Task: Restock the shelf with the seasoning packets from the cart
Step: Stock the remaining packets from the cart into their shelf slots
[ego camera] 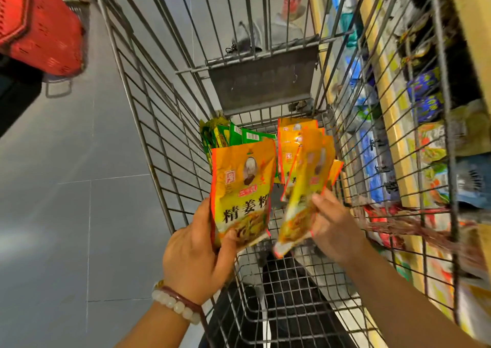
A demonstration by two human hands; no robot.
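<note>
Gripping yellow packets [243,188], both hands raised

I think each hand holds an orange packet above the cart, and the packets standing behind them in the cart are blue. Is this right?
Not quite. The head view shows the left hand and right hand each holding an orange packet above the cart, but the packets standing behind are green and orange, not blue.
</note>
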